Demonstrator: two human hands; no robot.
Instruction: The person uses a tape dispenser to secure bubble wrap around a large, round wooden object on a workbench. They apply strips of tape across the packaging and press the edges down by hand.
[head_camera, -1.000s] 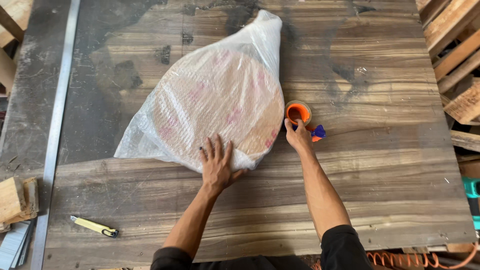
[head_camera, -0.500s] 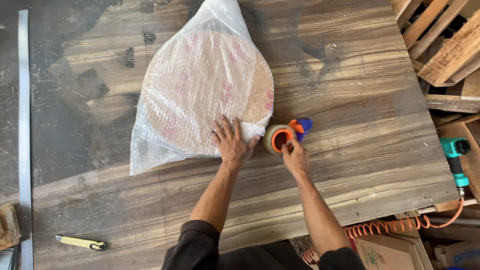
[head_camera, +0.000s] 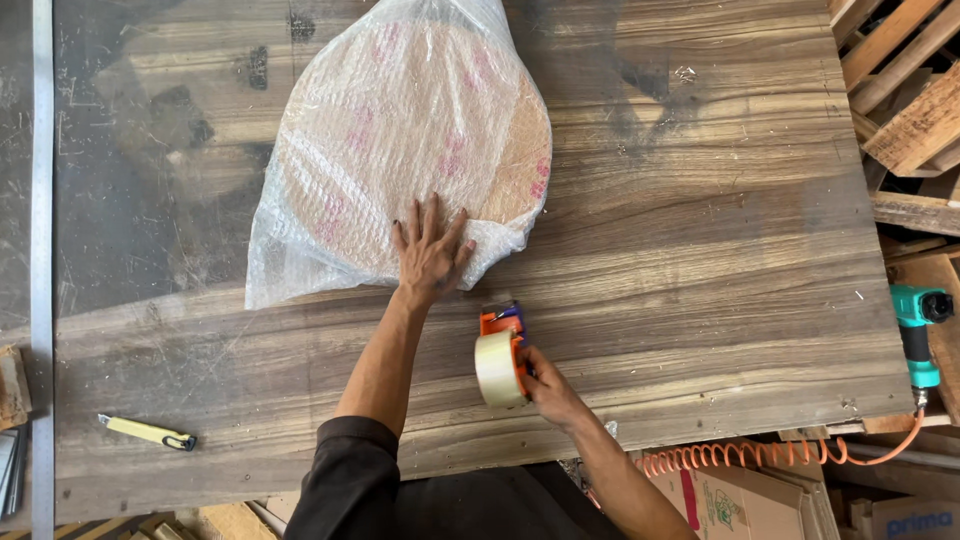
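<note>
From the head camera, the left hand (head_camera: 430, 255) lies flat with fingers spread, grasping nothing, pressing the near edge of a round disc wrapped in bubble wrap (head_camera: 400, 150) that rests on the far middle of the wooden surface (head_camera: 700, 280). The right hand (head_camera: 548, 388) grips an orange tape dispenser (head_camera: 503, 355), held just near of the wrapped disc. A yellow utility knife (head_camera: 148, 432) lies near left, and a teal air tool (head_camera: 918, 335) sits off the right edge.

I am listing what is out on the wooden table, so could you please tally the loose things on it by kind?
Bubble-wrapped round board, under the left hand: 1
Tape dispenser with its roll, held in the right hand: 1
Yellow utility knife: 1
Total: 3
</note>
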